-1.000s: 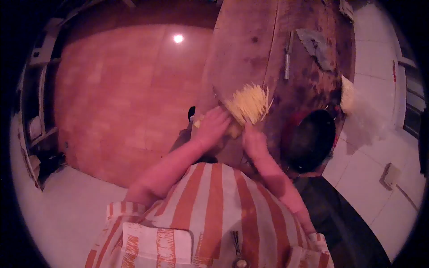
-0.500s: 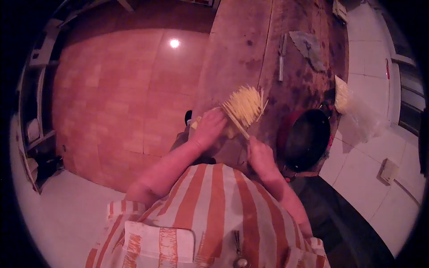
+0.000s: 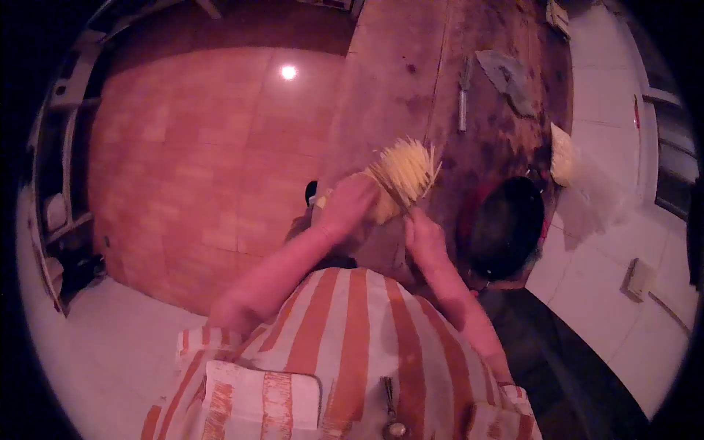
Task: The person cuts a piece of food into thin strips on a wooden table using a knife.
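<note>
Head view: we have our right hand (image 3: 427,238) fingers closed round a knife (image 3: 401,204); our left hand (image 3: 352,205) covers a yellow piece (image 3: 384,211), finger grip we can't tell. Yellow strips (image 3: 405,169) lie against the blade on the table (image 3: 389,81), dark pan (image 3: 507,229) rightward.

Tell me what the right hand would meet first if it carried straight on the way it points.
Most likely the heap of yellow strips, just beyond the knife the right hand holds, though depth is unclear.
</note>
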The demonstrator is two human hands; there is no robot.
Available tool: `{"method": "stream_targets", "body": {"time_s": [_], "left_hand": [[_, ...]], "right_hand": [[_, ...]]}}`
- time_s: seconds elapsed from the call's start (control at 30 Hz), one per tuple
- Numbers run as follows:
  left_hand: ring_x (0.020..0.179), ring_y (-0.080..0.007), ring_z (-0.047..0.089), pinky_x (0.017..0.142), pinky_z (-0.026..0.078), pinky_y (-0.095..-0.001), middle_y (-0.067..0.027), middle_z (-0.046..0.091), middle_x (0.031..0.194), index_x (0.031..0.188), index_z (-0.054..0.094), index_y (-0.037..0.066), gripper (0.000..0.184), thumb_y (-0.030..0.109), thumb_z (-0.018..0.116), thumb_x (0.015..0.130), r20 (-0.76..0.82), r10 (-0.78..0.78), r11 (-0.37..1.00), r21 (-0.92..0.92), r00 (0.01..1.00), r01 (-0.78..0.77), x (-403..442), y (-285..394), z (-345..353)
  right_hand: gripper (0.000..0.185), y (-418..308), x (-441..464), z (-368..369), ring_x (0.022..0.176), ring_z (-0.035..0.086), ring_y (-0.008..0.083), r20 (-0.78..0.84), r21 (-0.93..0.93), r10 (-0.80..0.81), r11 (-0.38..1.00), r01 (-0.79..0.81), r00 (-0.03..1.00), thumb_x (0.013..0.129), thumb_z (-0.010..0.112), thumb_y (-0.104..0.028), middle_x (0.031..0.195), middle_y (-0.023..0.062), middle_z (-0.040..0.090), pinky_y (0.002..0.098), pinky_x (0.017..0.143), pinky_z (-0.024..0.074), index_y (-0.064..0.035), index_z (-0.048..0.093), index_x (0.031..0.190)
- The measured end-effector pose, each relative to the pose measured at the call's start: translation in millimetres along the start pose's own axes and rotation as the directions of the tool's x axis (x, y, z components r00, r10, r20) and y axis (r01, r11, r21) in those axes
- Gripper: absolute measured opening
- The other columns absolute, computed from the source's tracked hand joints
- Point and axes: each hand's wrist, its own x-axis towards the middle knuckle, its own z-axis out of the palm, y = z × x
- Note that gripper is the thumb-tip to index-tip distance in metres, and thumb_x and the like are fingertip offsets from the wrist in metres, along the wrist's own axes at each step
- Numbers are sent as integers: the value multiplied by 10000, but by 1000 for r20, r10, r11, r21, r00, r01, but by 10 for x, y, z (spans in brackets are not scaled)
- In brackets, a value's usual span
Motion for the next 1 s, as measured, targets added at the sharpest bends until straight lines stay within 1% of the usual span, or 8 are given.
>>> {"method": "stream_targets", "body": {"time_s": [0.07, 0.1, 0.17, 0.57, 0.7, 0.77, 0.9, 1.0], "left_hand": [[1040, -311, 452, 882, 355, -410, -119, 497, 1087, 982, 533, 36, 311, 116, 506, 683, 163, -274, 908, -280, 948, 310, 89, 52, -70], [1040, -311, 452, 882, 355, -410, -119, 497, 1087, 982, 533, 36, 311, 116, 506, 683, 159, -270, 910, -281, 949, 306, 85, 55, -70], [1040, -303, 453, 886, 357, -393, -120, 498, 1090, 976, 537, 33, 300, 126, 497, 694, -33, 7, 999, 37, 999, -6, 38, 13, -49], [1102, -273, 420, 920, 336, -381, -109, 486, 1104, 986, 529, 24, 326, 122, 519, 675, -7, -6, 998, 67, 1000, 7, -30, -10, 5], [1101, -289, 429, 930, 350, -400, -121, 487, 1134, 1062, 514, 24, 384, 105, 486, 687, 18, -11, 998, 61, 1000, 10, -12, -28, 48], [1047, -293, 450, 905, 350, -391, -120, 492, 1075, 960, 530, 23, 295, 86, 522, 672, -38, 22, 999, 37, 999, -20, -30, -48, 52], [1055, -296, 445, 913, 343, -390, -124, 491, 1084, 954, 533, 25, 280, 94, 513, 683, 38, -156, 975, -152, 987, 160, -3, 18, 15], [1092, -289, 429, 927, 332, -385, -125, 484, 1121, 967, 534, 30, 275, 118, 493, 710, 26, -41, 997, 61, 999, 39, -64, -36, 46]], "right_hand": [[111, -58, -72, -173, 655, 555, 387, 33, -30, -28, 999, 29, 999, 785, 511, -123, 703, 210, 561, 461, 579, 447, -29, 500, 842], [106, -80, -122, -216, 654, 556, 386, 107, -88, -28, 995, 37, 994, 781, 512, -117, 702, 209, 564, 463, 574, 447, -28, 493, 836], [102, -132, -136, -270, 653, 557, 385, 186, -145, -26, 988, 54, 982, 777, 513, -110, 701, 207, 566, 465, 570, 446, -27, 486, 831], [83, -7, 86, 68, 597, 570, 366, 211, -174, -15, 983, 53, 977, 771, 473, -88, 649, 195, 569, 473, 556, 455, -33, 454, 831], [156, 70, 29, 164, 676, 558, 398, 59, -38, 15, 999, -13, 998, 783, 500, -131, 705, 225, 570, 489, 613, 441, -52, 489, 916], [158, 50, 36, 173, 685, 554, 399, -16, 5, 39, 999, -38, 999, 784, 499, -130, 711, 224, 569, 487, 617, 439, -54, 490, 922], [128, -102, -96, -223, 685, 549, 400, 113, -53, 14, 999, -8, 993, 785, 495, -128, 702, 216, 565, 483, 601, 434, -38, 478, 875], [106, -139, -162, -299, 673, 552, 396, 197, -117, 16, 993, 7, 980, 781, 493, -119, 689, 210, 565, 482, 588, 435, -36, 467, 841]]}}
